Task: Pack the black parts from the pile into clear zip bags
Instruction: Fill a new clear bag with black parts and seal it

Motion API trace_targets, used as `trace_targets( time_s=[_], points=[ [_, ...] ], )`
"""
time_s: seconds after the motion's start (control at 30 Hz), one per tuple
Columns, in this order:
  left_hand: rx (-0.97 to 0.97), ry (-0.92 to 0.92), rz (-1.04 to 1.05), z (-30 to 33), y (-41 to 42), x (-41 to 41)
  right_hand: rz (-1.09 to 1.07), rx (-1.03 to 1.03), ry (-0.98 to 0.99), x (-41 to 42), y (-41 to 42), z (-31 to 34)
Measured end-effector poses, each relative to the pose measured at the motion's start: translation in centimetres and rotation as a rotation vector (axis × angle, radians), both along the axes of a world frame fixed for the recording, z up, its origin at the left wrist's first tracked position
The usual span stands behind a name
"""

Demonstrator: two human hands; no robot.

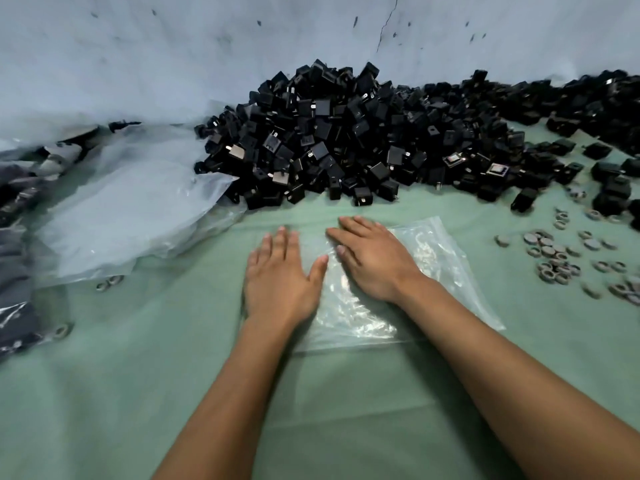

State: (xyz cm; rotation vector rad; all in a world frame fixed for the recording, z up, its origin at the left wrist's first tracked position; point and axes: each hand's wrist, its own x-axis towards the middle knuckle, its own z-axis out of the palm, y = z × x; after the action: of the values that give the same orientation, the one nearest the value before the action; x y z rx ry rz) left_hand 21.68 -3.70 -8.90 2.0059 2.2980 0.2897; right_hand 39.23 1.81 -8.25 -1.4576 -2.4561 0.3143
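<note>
I have both palms down on the clear zip bag (408, 299), which lies flat on the green cloth (138, 393): left hand (280, 275) on its left edge, right hand (372, 259) on its middle, fingers straight and gripping nothing, I judge to smooth it for opening. Just beyond lies the pile of black parts (346, 140), near enough to scoop from, against the far wall.

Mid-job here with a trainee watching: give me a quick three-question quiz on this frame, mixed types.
1. True or false: the left hand and right hand both lie flat on the clear zip bag.
2. The grey rings lie on which side of the bag? A) left B) right
3. Fill in: the pile of black parts sits against the ___.

Key: 1 true; 2 B; 3 wall.
</note>
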Motion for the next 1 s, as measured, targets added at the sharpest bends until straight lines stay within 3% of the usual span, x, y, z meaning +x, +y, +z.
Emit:
trace_targets(
  time_s=[0.17,0.23,0.3,0.4,0.53,0.6,0.7,0.8,0.9,1.0],
  points=[
    [-0.142,0.019,0.143,1.0,-0.4,-3.0,0.002,-0.005,0.006,-0.2,0.1,0.2],
    [-0.183,0.026,0.185,2.2,0.2,-2.3,-0.038,0.013,0.111,-0.4,0.6,0.9],
    [-0.124,0.02,0.164,3.3,0.8,-0.7,-0.169,0.131,0.233,-0.5,1.8,2.0],
    [-0.019,-0.039,0.03,4.2,1.2,2.5,-0.315,0.24,0.146,-0.8,4.5,3.5],
    [0.16,-0.115,-0.025,4.7,1.5,6.5,-0.266,-0.003,-0.076,-0.6,7.7,3.9],
    [0.232,-0.16,-0.126,4.5,1.5,8.3,-0.208,-0.056,-0.05,0.0,8.4,3.9],
    [0.299,-0.217,-0.269,4.4,1.7,10.0,-0.182,-0.044,0.185,2.2,8.3,4.2],
    [0.256,-0.252,-0.469,5.0,3.0,11.3,-0.302,-0.011,0.541,6.5,7.1,4.4],
    [0.119,-0.134,-0.753,5.9,4.2,13.2,-0.443,-0.129,0.855,10.9,5.2,4.1],
    [0.061,-0.028,-0.899,6.4,4.7,14.7,-0.551,-0.236,0.953,13.8,3.1,3.6]
  ],
)
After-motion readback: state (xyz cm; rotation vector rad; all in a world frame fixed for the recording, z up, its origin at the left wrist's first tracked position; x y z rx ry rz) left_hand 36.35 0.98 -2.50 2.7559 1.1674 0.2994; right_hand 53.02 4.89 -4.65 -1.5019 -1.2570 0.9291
